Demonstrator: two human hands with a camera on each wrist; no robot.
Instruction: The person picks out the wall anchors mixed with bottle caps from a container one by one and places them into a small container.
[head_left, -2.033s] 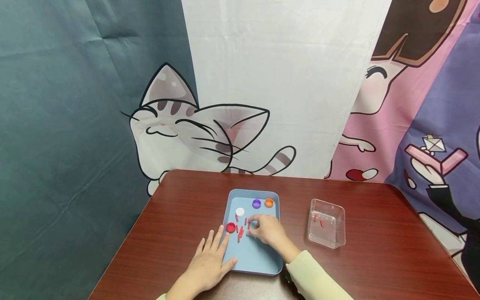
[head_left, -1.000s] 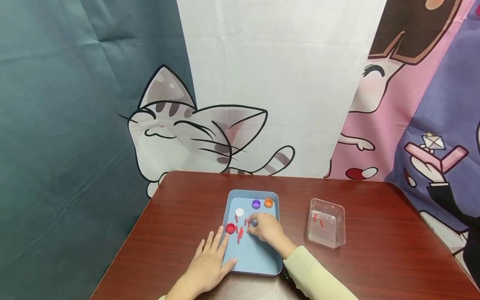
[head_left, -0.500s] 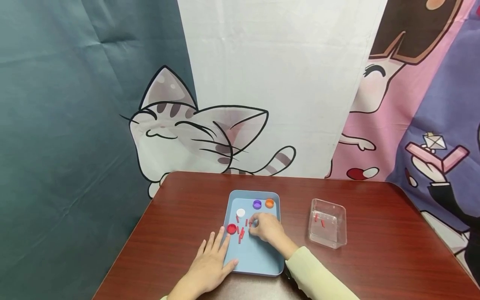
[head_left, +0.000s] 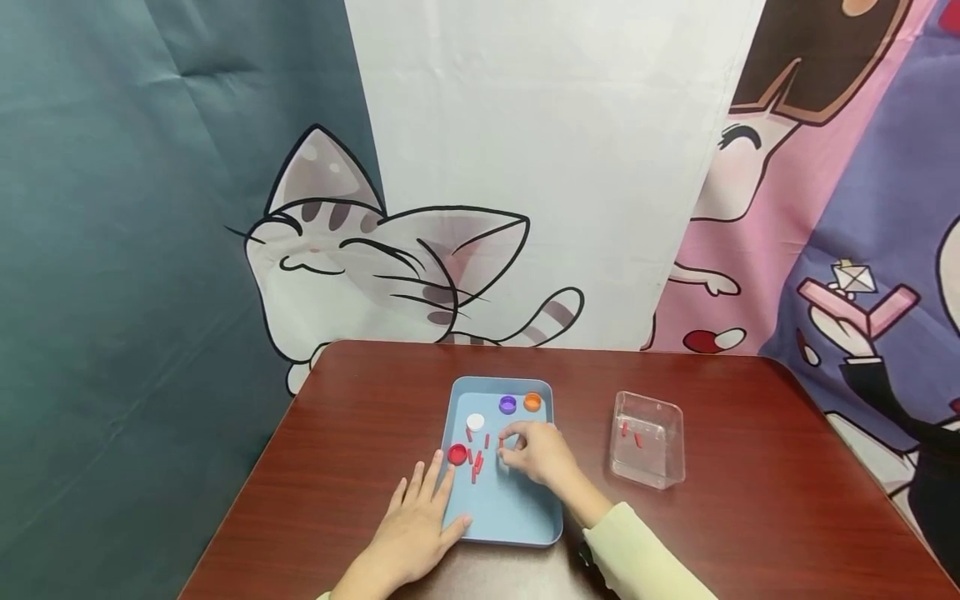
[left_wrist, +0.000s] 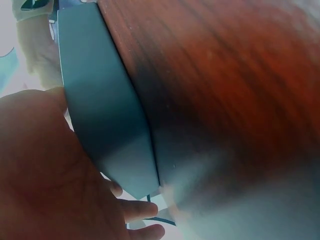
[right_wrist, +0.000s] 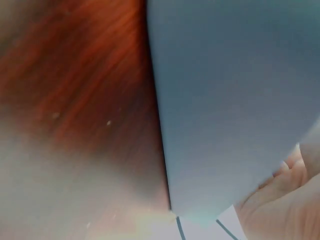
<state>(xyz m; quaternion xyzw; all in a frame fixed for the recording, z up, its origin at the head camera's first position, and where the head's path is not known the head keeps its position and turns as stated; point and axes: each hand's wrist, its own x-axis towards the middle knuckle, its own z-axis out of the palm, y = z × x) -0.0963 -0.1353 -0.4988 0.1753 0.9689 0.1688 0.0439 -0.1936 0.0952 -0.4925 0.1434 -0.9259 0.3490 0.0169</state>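
Observation:
A blue tray (head_left: 517,517) lies on the table with several short red sticks (head_left: 478,462) scattered in its left middle. My right hand (head_left: 543,452) is over the tray and pinches one small red stick (head_left: 501,444) between thumb and index fingertips. Fingers spread, my left hand (head_left: 412,521) rests along the tray's left side, its thumb at the near edge. A red cap (head_left: 457,454) sits close to its fingertips. In the left wrist view my left hand (left_wrist: 55,165) lies against the tray's outer wall (left_wrist: 102,90). The right wrist view shows the right hand (right_wrist: 280,200) only partly, beyond the tray wall.
A white cap (head_left: 476,422), a purple cap (head_left: 507,404) and an orange cap (head_left: 532,402) sit in the tray's far part. Right of the tray stands a clear plastic box (head_left: 648,475) with two red sticks (head_left: 638,440) in it. A printed curtain hangs behind the table.
The right thumb and index fingertips have come together on a red stick and lifted slightly from where it lay. My left hand stays in place; the head view has shifted a little.

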